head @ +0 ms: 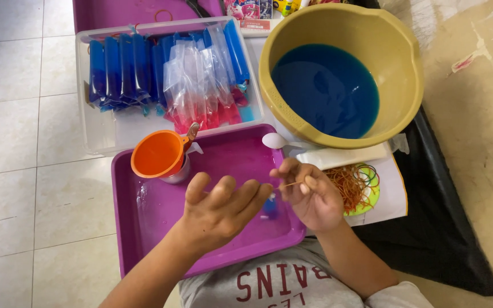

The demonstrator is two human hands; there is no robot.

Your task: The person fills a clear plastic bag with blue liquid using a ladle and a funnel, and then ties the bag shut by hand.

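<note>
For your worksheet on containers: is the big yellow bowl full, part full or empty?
Part full. Blue liquid pools in the yellow bowl, with a wide band of bare inner wall showing above it.

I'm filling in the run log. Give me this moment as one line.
left hand: open, over purple tray | right hand: pinching rubber band | orange funnel: on cup | yellow bowl: blue liquid

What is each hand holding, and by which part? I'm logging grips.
The right hand pinches a rubber band by one end; what the left hand holds cannot be told.
</note>
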